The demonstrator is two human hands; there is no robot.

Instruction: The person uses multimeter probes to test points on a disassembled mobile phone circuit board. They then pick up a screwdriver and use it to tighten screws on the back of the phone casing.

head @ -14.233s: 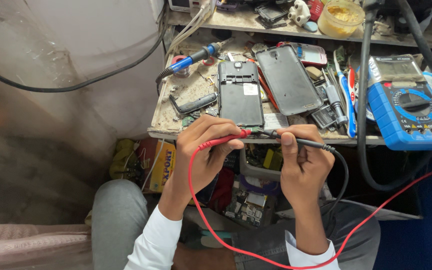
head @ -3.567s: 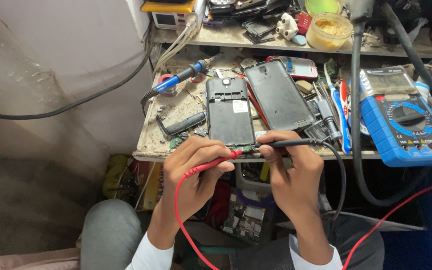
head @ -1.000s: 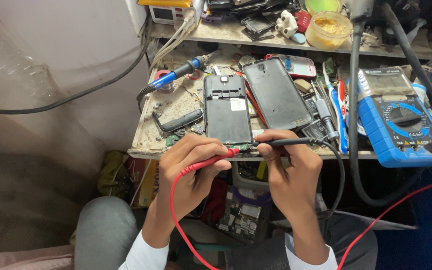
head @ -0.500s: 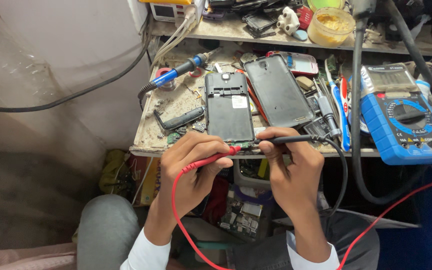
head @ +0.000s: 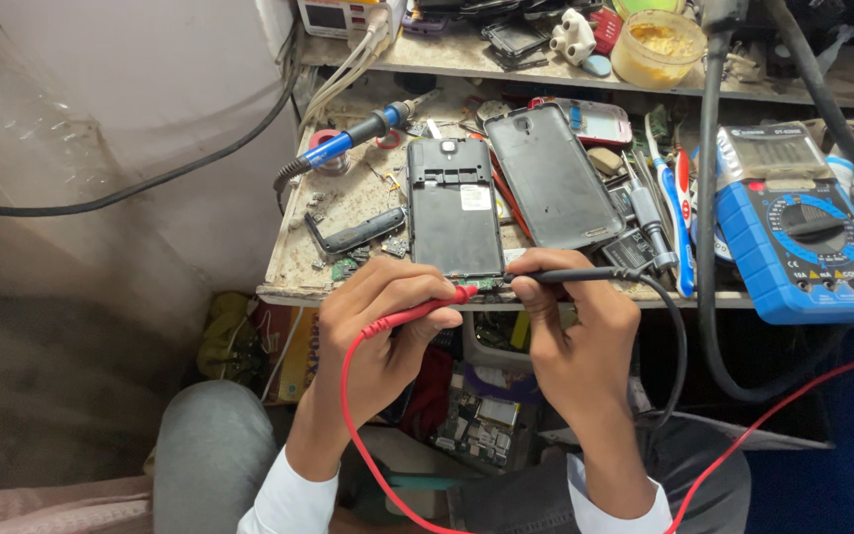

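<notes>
The opened black smartphone (head: pixel 455 220) lies back-up at the worn workbench's front edge (head: pixel 279 294), where the left hand (head: pixel 383 326) pinches the red probe (head: pixel 417 311) and the right hand (head: pixel 575 326) pinches the black probe (head: pixel 570 276), tips apparently meeting its lower end, with the blue multimeter (head: pixel 803 247) near for reading.
</notes>
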